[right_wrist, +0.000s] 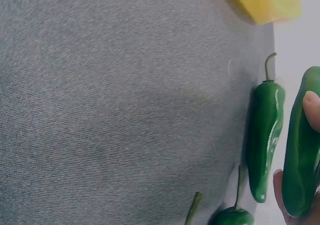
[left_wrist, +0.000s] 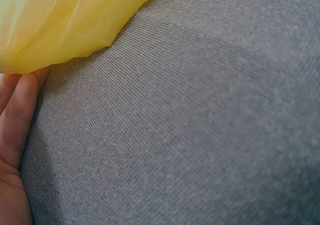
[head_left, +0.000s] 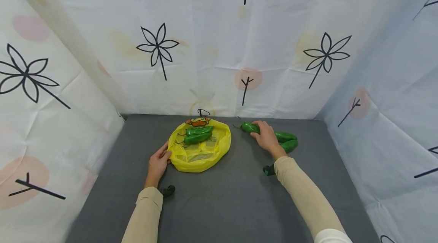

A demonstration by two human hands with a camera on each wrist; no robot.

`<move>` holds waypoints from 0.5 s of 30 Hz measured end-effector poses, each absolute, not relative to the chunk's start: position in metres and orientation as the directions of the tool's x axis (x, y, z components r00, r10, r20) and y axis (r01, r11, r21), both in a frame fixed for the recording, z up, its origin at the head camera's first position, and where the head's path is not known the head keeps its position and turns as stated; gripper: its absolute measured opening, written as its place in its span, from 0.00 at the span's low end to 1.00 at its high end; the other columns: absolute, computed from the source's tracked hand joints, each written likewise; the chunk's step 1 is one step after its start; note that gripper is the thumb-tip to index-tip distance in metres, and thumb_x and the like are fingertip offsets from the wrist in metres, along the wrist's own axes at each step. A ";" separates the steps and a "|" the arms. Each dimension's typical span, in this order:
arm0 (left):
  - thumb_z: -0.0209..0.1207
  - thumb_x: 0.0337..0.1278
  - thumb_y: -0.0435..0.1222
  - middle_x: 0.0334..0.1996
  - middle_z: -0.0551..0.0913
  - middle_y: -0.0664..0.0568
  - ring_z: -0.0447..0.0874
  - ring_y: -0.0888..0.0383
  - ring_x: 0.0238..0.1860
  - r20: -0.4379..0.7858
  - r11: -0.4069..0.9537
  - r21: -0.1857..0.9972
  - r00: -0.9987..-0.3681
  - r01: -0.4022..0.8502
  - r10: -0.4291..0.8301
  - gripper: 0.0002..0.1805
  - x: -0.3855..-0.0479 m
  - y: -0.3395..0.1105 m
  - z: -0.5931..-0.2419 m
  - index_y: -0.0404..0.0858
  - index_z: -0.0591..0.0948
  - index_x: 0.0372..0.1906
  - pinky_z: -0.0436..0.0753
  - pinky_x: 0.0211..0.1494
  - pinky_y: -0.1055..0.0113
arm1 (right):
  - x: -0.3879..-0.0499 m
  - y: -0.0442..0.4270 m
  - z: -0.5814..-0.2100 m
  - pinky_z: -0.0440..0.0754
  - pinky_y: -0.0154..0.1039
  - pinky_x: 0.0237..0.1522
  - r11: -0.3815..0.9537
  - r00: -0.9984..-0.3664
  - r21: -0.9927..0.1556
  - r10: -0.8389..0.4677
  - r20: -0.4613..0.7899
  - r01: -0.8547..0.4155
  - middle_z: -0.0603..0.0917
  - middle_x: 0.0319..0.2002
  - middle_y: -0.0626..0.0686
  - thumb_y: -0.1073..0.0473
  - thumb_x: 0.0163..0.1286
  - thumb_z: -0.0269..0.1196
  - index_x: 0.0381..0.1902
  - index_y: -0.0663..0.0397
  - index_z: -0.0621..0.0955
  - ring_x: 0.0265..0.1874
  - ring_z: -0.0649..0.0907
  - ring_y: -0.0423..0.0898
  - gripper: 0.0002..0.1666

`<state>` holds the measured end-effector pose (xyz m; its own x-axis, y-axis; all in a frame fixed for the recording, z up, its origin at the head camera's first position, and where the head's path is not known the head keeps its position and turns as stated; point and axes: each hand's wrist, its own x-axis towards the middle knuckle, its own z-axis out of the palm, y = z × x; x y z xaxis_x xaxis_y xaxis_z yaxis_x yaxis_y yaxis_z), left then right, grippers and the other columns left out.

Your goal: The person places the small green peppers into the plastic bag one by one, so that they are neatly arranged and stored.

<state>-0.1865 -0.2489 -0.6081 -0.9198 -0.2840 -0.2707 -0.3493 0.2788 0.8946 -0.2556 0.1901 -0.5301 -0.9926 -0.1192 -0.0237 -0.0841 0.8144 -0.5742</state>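
A green pepper is sitting right of the yellow bag, gripped by the right hand, thumb and fingers parted only by its width. Its long axis is running nearly parallel to a neighbouring pepper, whose stem is pointing bagward. The left hand is pinching the bag's edge.

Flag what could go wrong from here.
1. The held pepper looks smooth, with the right grip around it; it might slip.
2. Another pepper lies right next to it on the table; the fingers could nudge it and set it rolling.
3. The yellow bag looks thin and floppy, and the left grip touches only its left side; the rim could sag inward.
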 end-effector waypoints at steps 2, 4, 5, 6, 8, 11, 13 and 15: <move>0.57 0.74 0.48 0.70 0.78 0.49 0.82 0.53 0.60 -0.272 0.272 0.897 -0.920 -0.349 -0.283 0.28 -0.186 -0.248 -0.608 0.64 0.68 0.75 0.81 0.43 0.80 | -0.256 0.190 -0.528 0.68 0.63 0.70 0.813 -0.992 -0.574 -0.125 -0.013 -0.095 0.73 0.68 0.63 0.53 0.77 0.61 0.73 0.54 0.71 0.67 0.72 0.64 0.30; 0.57 0.75 0.48 0.70 0.77 0.49 0.81 0.53 0.61 -0.272 0.272 0.897 -0.920 -0.348 -0.281 0.29 -0.186 -0.248 -0.608 0.64 0.67 0.76 0.81 0.43 0.80 | -0.256 0.189 -0.526 0.69 0.63 0.68 0.812 -0.991 -0.574 -0.132 -0.002 -0.107 0.74 0.67 0.64 0.54 0.77 0.61 0.73 0.55 0.71 0.65 0.73 0.64 0.30; 0.57 0.75 0.48 0.70 0.77 0.49 0.81 0.53 0.61 -0.273 0.269 0.898 -0.921 -0.348 -0.280 0.28 -0.186 -0.248 -0.607 0.64 0.67 0.76 0.81 0.43 0.80 | -0.256 0.189 -0.525 0.69 0.63 0.67 0.811 -0.991 -0.574 -0.137 0.003 -0.114 0.74 0.67 0.64 0.54 0.77 0.61 0.73 0.55 0.71 0.65 0.74 0.64 0.30; 0.57 0.75 0.47 0.70 0.77 0.49 0.81 0.53 0.61 -0.273 0.270 0.898 -0.921 -0.347 -0.278 0.29 -0.186 -0.248 -0.607 0.64 0.67 0.76 0.81 0.43 0.81 | -0.255 0.189 -0.524 0.70 0.63 0.66 0.812 -0.990 -0.572 -0.141 0.009 -0.121 0.74 0.66 0.64 0.55 0.77 0.61 0.73 0.55 0.71 0.64 0.74 0.64 0.30; 0.57 0.75 0.48 0.70 0.78 0.50 0.81 0.53 0.60 -0.271 0.274 0.898 -0.922 -0.346 -0.275 0.28 -0.186 -0.248 -0.608 0.64 0.67 0.76 0.81 0.43 0.81 | -0.255 0.189 -0.522 0.70 0.63 0.65 0.812 -0.988 -0.567 -0.150 0.022 -0.136 0.75 0.66 0.64 0.56 0.77 0.61 0.73 0.55 0.72 0.63 0.75 0.63 0.29; 0.57 0.75 0.48 0.70 0.78 0.49 0.81 0.54 0.59 -0.271 0.278 0.896 -0.922 -0.347 -0.277 0.29 -0.187 -0.248 -0.608 0.63 0.68 0.76 0.81 0.43 0.80 | -0.255 0.187 -0.518 0.70 0.62 0.66 0.807 -0.985 -0.567 -0.165 0.050 -0.164 0.75 0.67 0.63 0.56 0.77 0.61 0.72 0.53 0.73 0.64 0.75 0.63 0.28; 0.57 0.75 0.48 0.69 0.78 0.49 0.81 0.54 0.58 -0.269 0.279 0.895 -0.920 -0.348 -0.283 0.28 -0.187 -0.248 -0.608 0.63 0.68 0.76 0.81 0.42 0.80 | -0.256 0.185 -0.514 0.69 0.62 0.68 0.799 -0.981 -0.571 -0.179 0.072 -0.188 0.75 0.68 0.62 0.57 0.76 0.62 0.72 0.53 0.73 0.65 0.74 0.62 0.28; 0.57 0.75 0.47 0.69 0.79 0.49 0.81 0.54 0.58 -0.268 0.281 0.894 -0.919 -0.350 -0.290 0.28 -0.188 -0.248 -0.608 0.62 0.68 0.76 0.81 0.42 0.80 | -0.256 0.182 -0.511 0.68 0.63 0.70 0.789 -0.977 -0.578 -0.192 0.089 -0.208 0.75 0.68 0.62 0.57 0.76 0.62 0.71 0.54 0.74 0.66 0.74 0.62 0.28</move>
